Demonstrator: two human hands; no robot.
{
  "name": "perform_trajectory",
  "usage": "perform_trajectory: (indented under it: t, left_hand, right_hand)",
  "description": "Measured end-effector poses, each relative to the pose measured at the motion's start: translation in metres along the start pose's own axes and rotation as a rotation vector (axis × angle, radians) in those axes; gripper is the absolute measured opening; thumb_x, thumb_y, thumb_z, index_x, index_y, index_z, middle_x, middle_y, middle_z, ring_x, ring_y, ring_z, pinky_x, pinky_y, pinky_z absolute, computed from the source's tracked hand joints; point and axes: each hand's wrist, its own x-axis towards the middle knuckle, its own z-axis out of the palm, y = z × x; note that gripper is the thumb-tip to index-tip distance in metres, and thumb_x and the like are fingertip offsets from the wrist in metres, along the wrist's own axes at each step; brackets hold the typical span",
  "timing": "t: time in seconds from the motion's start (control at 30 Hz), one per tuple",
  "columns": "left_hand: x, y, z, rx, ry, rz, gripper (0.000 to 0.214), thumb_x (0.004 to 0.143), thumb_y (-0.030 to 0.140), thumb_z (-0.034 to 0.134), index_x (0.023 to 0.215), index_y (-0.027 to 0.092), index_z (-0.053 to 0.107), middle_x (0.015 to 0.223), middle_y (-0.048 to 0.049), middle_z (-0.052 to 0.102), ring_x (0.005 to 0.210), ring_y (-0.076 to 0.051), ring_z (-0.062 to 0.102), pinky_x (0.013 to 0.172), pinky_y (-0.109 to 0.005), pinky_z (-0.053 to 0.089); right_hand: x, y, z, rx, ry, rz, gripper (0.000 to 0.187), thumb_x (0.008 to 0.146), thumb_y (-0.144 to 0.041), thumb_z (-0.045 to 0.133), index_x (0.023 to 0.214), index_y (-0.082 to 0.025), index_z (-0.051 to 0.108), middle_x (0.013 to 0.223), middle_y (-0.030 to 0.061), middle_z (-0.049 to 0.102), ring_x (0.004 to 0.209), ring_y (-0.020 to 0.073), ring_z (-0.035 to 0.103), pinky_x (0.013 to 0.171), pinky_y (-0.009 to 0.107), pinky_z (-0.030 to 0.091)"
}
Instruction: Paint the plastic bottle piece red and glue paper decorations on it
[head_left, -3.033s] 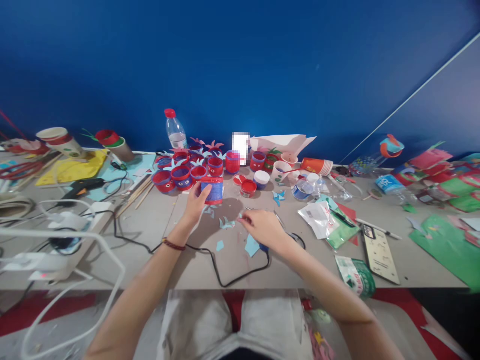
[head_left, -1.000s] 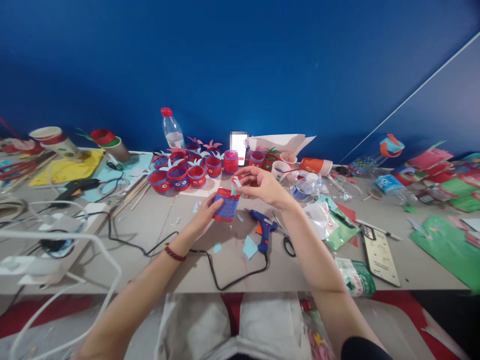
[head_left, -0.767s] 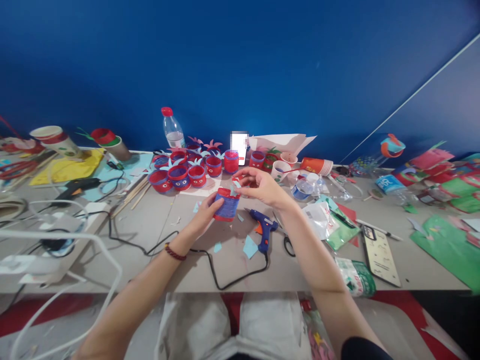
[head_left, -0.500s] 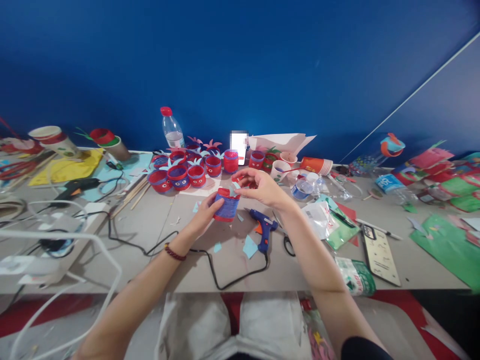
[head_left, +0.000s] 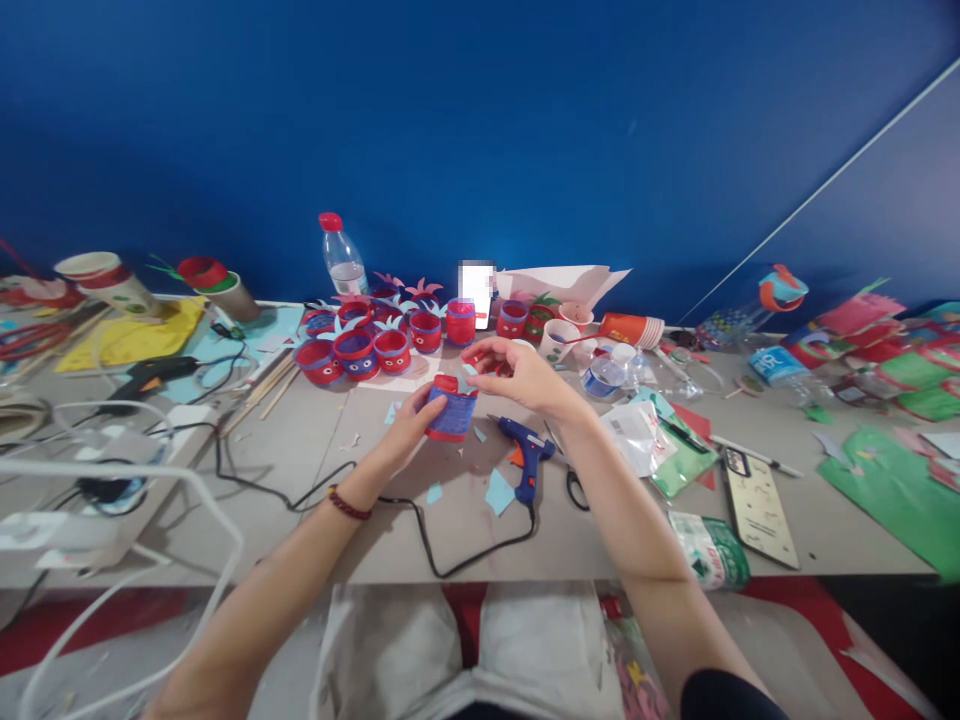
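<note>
My left hand (head_left: 409,428) is closed round a small blue and red cup (head_left: 451,414), held tilted above the table. At the cup's rim my right hand (head_left: 510,375) pinches a small light-blue paper piece (head_left: 470,372); whether the paper touches the rim I cannot tell. Below the right hand a blue glue gun (head_left: 531,455) lies on its side, its black cord running left. Scraps of light-blue paper (head_left: 499,493) lie beside it. Farther back stand several painted cups (head_left: 355,356) with eyes and paper leaves.
A phone (head_left: 477,290) with a lit screen leans at the wall. To the left are a power strip (head_left: 142,485), wooden sticks (head_left: 274,385) and a black glue gun (head_left: 154,378). On the right lie plastic packets (head_left: 641,440), another phone (head_left: 760,510) and green paper (head_left: 892,495). A capped bottle (head_left: 343,258) stands behind.
Almost nothing differs. The view has shifted very slightly, and both hands keep the cup and the paper piece in nearly the same place.
</note>
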Motion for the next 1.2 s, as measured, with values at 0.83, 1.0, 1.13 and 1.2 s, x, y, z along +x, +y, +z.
perform_trajectory:
  t: [0.83,1.0,1.13,1.2]
  left_hand:
    - [-0.0002,0.0014,-0.0016,0.03,-0.029,0.024,0.068,0.059,0.06,0.081,0.109,0.017,0.065,0.11,-0.0104,0.071,0.102,-0.028,0.065,0.084,-0.036,0.054]
    - [0.0004,0.0007,-0.002,0.033,-0.027,0.03,0.068,0.059,0.06,0.081,0.109,0.017,0.065,0.111,-0.0112,0.071,0.102,-0.029,0.066,0.084,-0.036,0.053]
    - [0.0006,0.0004,-0.0021,0.045,-0.023,0.039,0.067,0.059,0.06,0.08,0.108,0.016,0.065,0.11,-0.0114,0.071,0.101,-0.028,0.065,0.083,-0.036,0.053]
    - [0.0004,0.0007,-0.002,0.039,-0.016,0.033,0.068,0.058,0.06,0.08,0.108,0.016,0.065,0.109,-0.011,0.071,0.1,-0.028,0.065,0.083,-0.035,0.053]
  right_hand:
    - [-0.0011,0.0028,0.0049,-0.152,0.018,-0.034,0.037,0.076,-0.034,0.073,0.11,-0.02,0.064,0.097,0.0036,0.064,0.087,0.0165,0.057,0.075,0.03,0.045]
    - [-0.0011,0.0037,0.0054,-0.166,0.03,-0.037,0.035,0.076,-0.033,0.073,0.109,-0.021,0.065,0.099,0.0033,0.065,0.088,0.0166,0.058,0.076,0.03,0.045]
    - [-0.001,0.0039,0.0059,-0.169,0.035,-0.03,0.035,0.076,-0.032,0.074,0.108,-0.021,0.065,0.1,0.0029,0.065,0.089,0.0165,0.058,0.078,0.031,0.045]
    - [-0.0011,0.003,0.0057,-0.164,0.041,-0.024,0.035,0.075,-0.031,0.074,0.107,-0.02,0.065,0.099,0.0028,0.065,0.088,0.0165,0.058,0.079,0.031,0.044]
